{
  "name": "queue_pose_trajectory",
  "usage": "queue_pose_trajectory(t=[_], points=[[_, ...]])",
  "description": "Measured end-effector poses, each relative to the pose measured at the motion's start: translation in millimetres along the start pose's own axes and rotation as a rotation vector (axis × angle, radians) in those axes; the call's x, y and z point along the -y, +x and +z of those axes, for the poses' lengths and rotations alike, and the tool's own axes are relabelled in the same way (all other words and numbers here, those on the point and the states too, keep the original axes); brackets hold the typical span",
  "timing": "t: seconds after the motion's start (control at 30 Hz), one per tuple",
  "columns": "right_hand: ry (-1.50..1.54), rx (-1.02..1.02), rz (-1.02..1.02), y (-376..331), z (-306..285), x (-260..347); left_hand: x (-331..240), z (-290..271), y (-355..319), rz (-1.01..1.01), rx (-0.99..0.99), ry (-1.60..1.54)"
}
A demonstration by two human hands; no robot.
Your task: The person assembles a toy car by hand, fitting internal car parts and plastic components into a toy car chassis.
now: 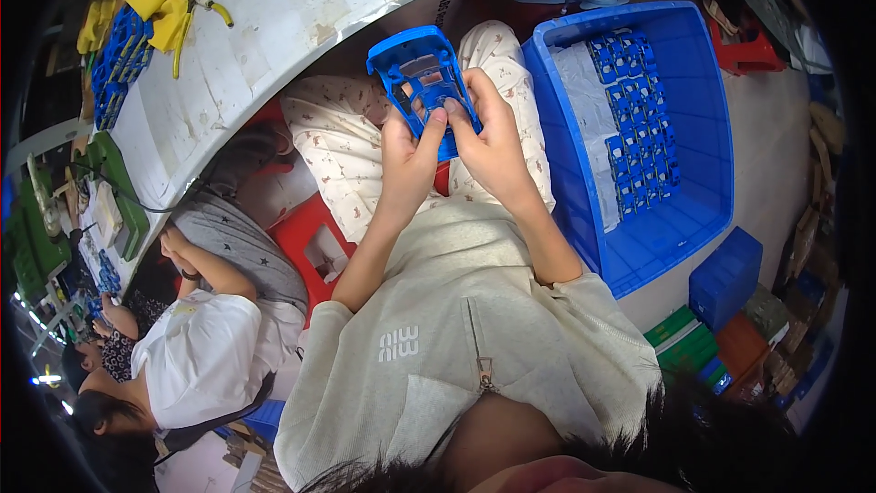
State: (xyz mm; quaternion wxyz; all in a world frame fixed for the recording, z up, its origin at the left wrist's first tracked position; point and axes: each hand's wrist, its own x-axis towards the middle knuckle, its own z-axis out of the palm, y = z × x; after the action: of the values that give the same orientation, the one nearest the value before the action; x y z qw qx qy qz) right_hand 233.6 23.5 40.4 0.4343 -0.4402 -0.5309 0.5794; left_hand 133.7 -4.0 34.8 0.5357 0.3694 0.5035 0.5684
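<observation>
Blue car-shaped shell (432, 93) was held hollow side up, left of the large blue bin (703, 128) and above the person's patterned trousers (506, 64). The left hand (407, 144) and the right hand (494, 132) gripped opposite sides of its near end, thumbs (435, 119) close together over the hollow. Inside the bin, rows of small blue parts (639, 123) lay beside a white sheet (582, 114), while the pale worktable (274, 9) and a co-worker in a white top (205, 356) were to the bin's left.

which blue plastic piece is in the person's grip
The blue shell, held between left grip and right grip; the blue pieces in the large blue tub sit packed in rows.
</observation>
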Motion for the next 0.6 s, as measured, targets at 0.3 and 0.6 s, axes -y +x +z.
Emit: queue_pose_trajectory(t=[0.3, 0.6], points=[[-0.086, -0.088, -0.073, 0.4, 18.1, -3.9, 1.4, -5.3, 1.7, 0.034, -0.099, -0.044], [-0.108, -0.098, -0.108, -4.2, 28.1, -17.7, -5.5, -10.0, -6.5, 0.171, -0.123, 0.22]])
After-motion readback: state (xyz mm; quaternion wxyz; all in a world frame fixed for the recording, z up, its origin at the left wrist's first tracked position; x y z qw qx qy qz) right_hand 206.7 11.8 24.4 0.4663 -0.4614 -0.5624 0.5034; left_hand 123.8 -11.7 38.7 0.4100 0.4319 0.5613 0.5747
